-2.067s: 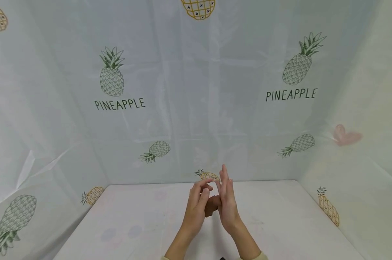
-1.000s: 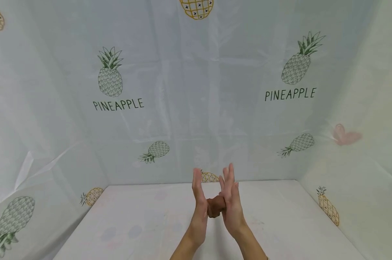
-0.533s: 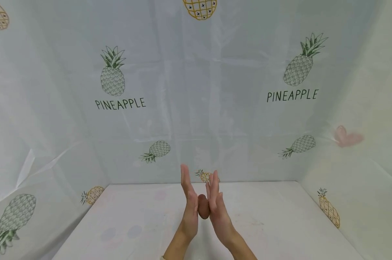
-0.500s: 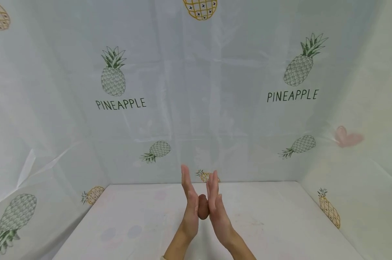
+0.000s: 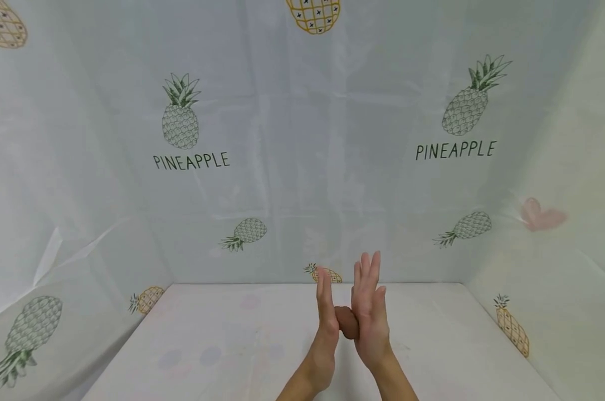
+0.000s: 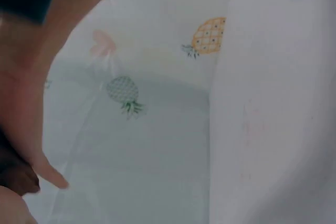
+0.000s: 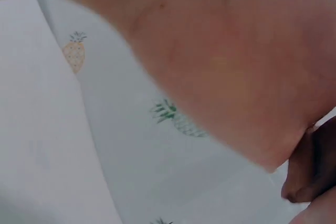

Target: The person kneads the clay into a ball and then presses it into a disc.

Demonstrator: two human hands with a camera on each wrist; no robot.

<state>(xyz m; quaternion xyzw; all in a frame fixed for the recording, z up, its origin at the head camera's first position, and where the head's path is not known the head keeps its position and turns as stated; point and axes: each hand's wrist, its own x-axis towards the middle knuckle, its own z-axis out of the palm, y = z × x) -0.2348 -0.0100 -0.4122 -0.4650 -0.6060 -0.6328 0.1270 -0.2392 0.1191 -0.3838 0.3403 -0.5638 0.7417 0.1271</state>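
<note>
A lump of brown clay (image 5: 347,322) is sandwiched between two palms above the table, towards its middle right. My left hand (image 5: 327,320) presses it from the left with fingers straight and pointing up. On the other side my right hand (image 5: 370,317) lies flat against it, fingers extended and thumb upright. The clay looks oblong and tilted, narrower at its upper left. In the left wrist view, part of the dark clay (image 6: 20,179) shows at the left edge between skin surfaces. In the right wrist view, the clay (image 7: 310,166) appears at the right edge; the palms hide its sides.
Below the hands spreads a white table (image 5: 207,323) with faint coloured smudges. A pale curtain (image 5: 302,139) printed with pineapples and lettering encloses the back and both sides.
The hands separated and came back flat around the clay, which turned from lumpy to smoother. Since half a second ago, both hands and clay have shifted right, and the clay has tilted.
</note>
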